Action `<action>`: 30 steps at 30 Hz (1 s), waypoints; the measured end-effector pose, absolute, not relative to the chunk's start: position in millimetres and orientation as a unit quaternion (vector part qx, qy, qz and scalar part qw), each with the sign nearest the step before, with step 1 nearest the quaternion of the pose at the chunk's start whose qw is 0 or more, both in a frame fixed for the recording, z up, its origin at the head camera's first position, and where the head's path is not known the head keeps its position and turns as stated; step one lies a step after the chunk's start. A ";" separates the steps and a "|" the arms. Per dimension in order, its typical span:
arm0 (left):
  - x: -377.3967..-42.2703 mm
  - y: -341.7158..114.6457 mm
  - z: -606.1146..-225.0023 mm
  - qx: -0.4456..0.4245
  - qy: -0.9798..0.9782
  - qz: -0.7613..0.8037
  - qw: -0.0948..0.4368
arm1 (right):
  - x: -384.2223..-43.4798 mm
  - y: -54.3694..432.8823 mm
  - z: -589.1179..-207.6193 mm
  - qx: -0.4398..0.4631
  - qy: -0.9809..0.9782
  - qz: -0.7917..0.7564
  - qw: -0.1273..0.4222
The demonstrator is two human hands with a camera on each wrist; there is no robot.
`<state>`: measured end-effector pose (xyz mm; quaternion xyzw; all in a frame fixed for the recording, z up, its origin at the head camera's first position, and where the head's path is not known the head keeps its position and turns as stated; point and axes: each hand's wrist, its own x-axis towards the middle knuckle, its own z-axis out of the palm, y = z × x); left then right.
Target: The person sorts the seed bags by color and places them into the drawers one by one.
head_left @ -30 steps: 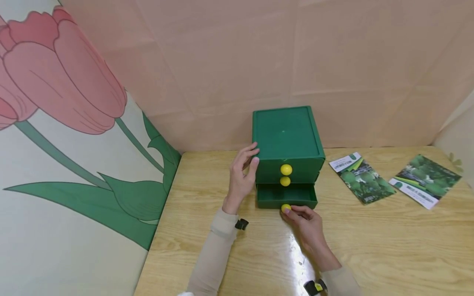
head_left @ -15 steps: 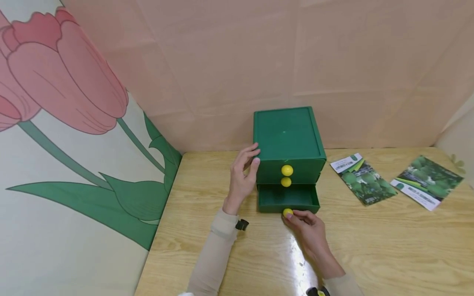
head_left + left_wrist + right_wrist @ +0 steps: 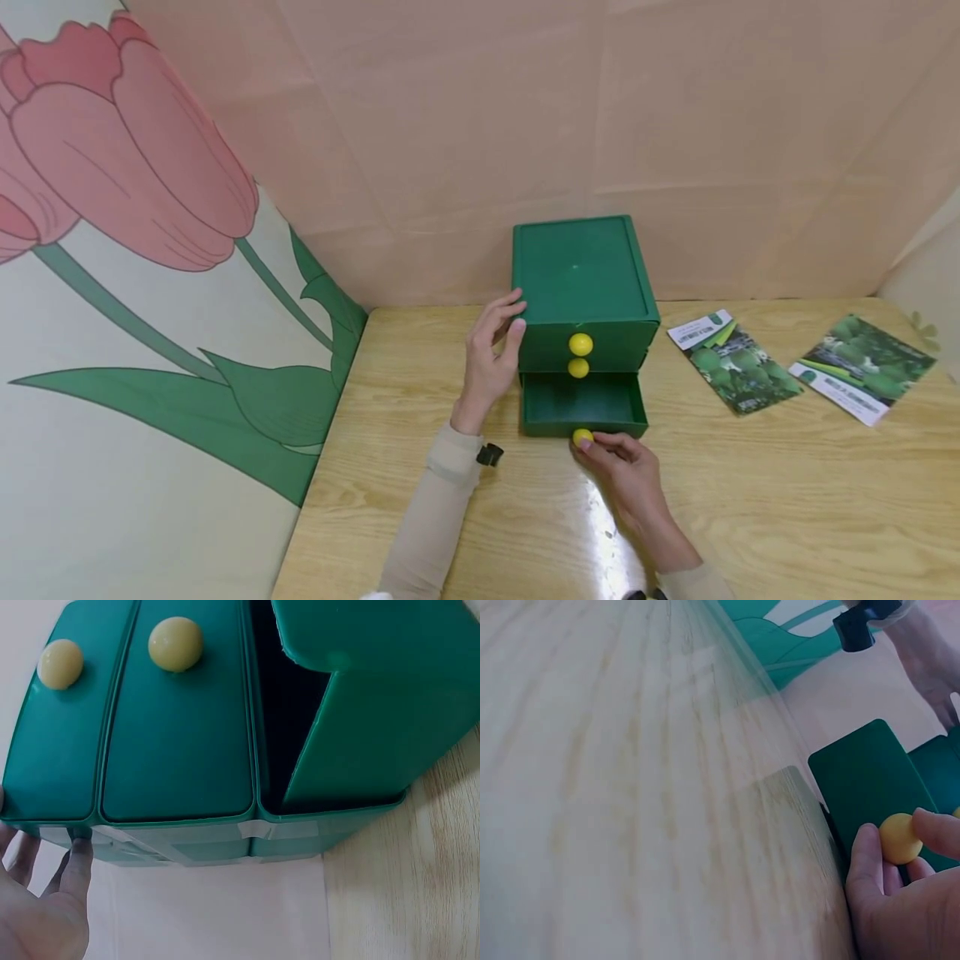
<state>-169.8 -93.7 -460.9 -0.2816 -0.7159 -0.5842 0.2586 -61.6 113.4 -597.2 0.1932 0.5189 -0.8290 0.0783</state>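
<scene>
The drawer unit looks like smooth plastic; its knobs glossy; the worktop shiny wood-grain. Leaflets at three o'clock are paper.

Drawer box: green. On its front: yellow knobs. Beneath it: pale wood-grain surface. Right of it: green-and-white printed leaflets. Behind it: pinkish-beige backdrop. Left of it: white panel, pink tulips.

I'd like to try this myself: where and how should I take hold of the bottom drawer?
Probably best by its yellow knob, pinched from the front between thumb and fingers, as the right hand does: the round knob stands out from the drawer's flat front.
</scene>
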 end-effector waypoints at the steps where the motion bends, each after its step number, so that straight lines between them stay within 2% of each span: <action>1: -169.9 -93.8 -461.0 -0.282 -0.716 -0.584 0.259 | -61.0 113.7 -596.8 0.195 0.519 -0.829 0.081; 30: -171.2 -93.3 -461.6 -0.287 -0.711 -0.586 0.261 | -38.1 115.5 -599.9 0.204 0.535 -0.814 0.097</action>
